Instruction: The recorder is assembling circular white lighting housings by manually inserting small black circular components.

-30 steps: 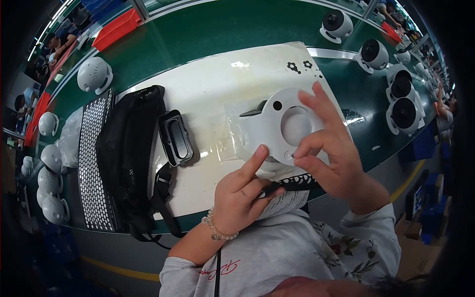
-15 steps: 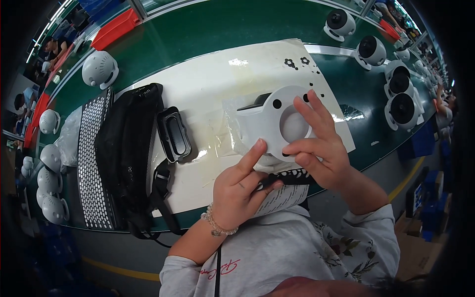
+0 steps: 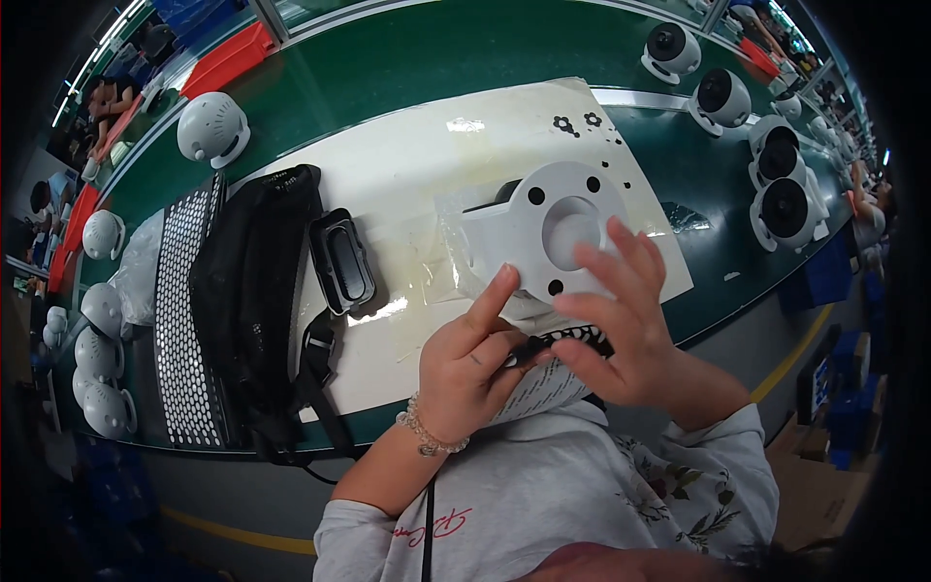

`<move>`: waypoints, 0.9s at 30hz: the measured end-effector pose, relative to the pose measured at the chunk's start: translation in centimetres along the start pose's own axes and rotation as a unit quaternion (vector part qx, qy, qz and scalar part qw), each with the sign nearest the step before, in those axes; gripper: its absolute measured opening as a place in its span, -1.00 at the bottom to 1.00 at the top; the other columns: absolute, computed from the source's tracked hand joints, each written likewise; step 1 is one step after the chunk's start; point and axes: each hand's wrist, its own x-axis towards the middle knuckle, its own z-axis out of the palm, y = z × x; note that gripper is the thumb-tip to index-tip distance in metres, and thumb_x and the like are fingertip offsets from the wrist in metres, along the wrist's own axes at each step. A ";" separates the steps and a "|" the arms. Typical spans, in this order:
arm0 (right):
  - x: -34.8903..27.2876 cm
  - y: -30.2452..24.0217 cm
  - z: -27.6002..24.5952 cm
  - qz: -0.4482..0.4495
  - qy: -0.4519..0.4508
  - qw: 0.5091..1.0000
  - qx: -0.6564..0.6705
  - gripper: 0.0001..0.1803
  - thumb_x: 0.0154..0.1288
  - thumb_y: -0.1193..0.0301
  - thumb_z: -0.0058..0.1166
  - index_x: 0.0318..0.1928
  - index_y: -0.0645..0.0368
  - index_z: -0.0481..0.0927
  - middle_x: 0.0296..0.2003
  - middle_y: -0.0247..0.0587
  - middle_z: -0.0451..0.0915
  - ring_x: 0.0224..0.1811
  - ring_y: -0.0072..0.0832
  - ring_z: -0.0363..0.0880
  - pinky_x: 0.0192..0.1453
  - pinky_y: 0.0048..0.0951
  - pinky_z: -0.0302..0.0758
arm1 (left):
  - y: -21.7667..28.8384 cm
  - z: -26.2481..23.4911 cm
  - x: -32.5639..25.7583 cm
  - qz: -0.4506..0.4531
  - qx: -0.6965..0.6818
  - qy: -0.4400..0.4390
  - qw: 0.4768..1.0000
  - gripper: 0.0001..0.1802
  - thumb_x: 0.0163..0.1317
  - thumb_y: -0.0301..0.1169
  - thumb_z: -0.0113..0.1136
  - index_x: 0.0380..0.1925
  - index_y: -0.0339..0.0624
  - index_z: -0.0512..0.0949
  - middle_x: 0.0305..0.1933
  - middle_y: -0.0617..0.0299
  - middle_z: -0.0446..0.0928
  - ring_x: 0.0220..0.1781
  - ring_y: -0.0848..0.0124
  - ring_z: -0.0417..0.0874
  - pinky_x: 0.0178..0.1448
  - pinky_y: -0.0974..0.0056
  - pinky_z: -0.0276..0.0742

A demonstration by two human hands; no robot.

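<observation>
Head view gives us, as its largest thing, a green workbench [image 3: 388, 87] running from beside both hands to well beyond the fingertips. On it, under and ahead of the fingers, we see a white mat [image 3: 393, 189]. Well to the left of the left fingers lies a black mesh bag [image 3: 257, 281]. White round-bodied units [image 3: 213, 126] stand far out past the fingers on either side.

Just ahead of the left index fingertip and partly behind the right fingers, we find the white device [image 3: 504, 238], its round base turned up toward us. Our left hand [image 3: 470, 378] points its index finger at the base's near edge, apparently touching it, while the thumb and other fingers pinch a strip. Our right hand [image 3: 626, 330] has its fingers spread over the base's near right side; we make out nothing gripped in them.

Left of the left fingers, between them and the bag, sits a dark open-topped case [image 3: 344, 267]. The pinched black strip [image 3: 572, 335] shows a row of pale holes and reaches toward the right thumb; we cannot tell whether they touch.

Smallest are three black dots [image 3: 535, 196] already on the base. Whether a further spot behind the right fingers is filled or left bare, we cannot tell.
</observation>
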 end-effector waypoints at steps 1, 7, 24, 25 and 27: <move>0.3 -0.3 -0.2 -0.018 -0.023 0.999 0.024 -0.82 0.08 0.25 0.07 -0.34 0.04 0.58 0.14 -0.10 0.27 0.31 -0.07 -0.04 0.31 -0.10 -0.27 | -0.1 0.0 0.0 0.020 0.000 -0.001 1.000 -0.74 -0.30 -0.50 0.34 -0.54 -0.26 0.47 0.17 -0.01 0.29 -0.40 0.32 0.58 -0.36 0.35 0.49; 0.2 0.3 -0.4 -0.053 -0.047 0.991 0.116 -0.93 0.01 0.41 0.12 -0.42 0.05 0.54 0.14 -0.15 0.28 0.31 -0.12 -0.02 0.32 -0.14 -0.24 | -0.2 0.1 -0.1 0.070 0.054 0.013 0.996 -0.74 -0.32 -0.50 0.34 -0.56 -0.23 0.46 0.17 0.01 0.29 -0.34 0.30 0.56 -0.34 0.34 0.49; -1.5 3.5 -1.3 -0.002 0.062 0.990 -0.125 -0.89 0.04 0.39 0.09 -0.39 0.11 0.55 0.10 -0.06 0.34 0.26 -0.13 0.10 0.25 -0.19 -0.02 | -0.3 0.9 0.1 0.020 0.069 0.016 0.997 -0.75 -0.32 -0.50 0.38 -0.63 -0.26 0.46 0.13 0.06 0.35 -0.49 0.39 0.55 -0.44 0.36 0.47; -1.6 3.7 -1.4 -0.025 0.067 0.988 -0.139 -0.82 0.05 0.36 0.09 -0.31 0.13 0.53 0.07 -0.07 0.37 0.24 -0.14 0.12 0.25 -0.20 -0.01 | -0.4 0.9 0.1 0.018 0.069 0.016 0.997 -0.75 -0.32 -0.50 0.38 -0.63 -0.26 0.46 0.13 0.05 0.35 -0.49 0.39 0.55 -0.43 0.36 0.47; -1.6 3.8 -1.2 -0.048 0.071 0.985 -0.153 -0.75 0.06 0.33 0.09 -0.24 0.14 0.52 0.04 -0.09 0.39 0.22 -0.15 0.13 0.25 -0.22 0.00 | -0.3 0.9 0.2 0.015 0.067 0.014 0.998 -0.75 -0.32 -0.50 0.38 -0.63 -0.26 0.46 0.13 0.05 0.34 -0.47 0.38 0.55 -0.43 0.36 0.47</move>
